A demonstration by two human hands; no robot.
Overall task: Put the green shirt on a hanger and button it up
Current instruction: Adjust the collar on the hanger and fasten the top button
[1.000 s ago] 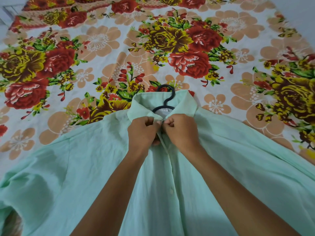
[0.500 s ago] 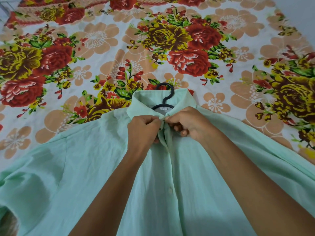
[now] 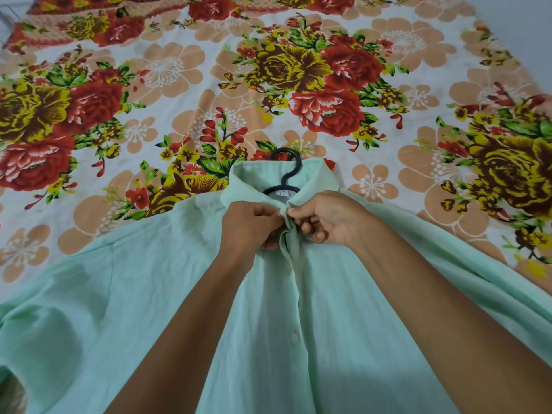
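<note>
The pale green shirt lies spread front-up on the bed, collar pointing away from me. A black hanger sits inside it; only its hook and neck show through the collar opening. My left hand pinches the left edge of the placket just below the collar. My right hand pinches the right edge against it, thumb and forefinger at the top button spot. The button there is hidden by my fingers. A white button shows lower on the placket.
A flowered bedsheet in red, yellow and peach covers the whole bed beyond and beside the shirt. The shirt's sleeves spread out to the lower left and the right edge.
My right hand has turned from a closed fist over the placket to a sideways pinch with the lower fingers loosened. The left hand has stayed in place.
</note>
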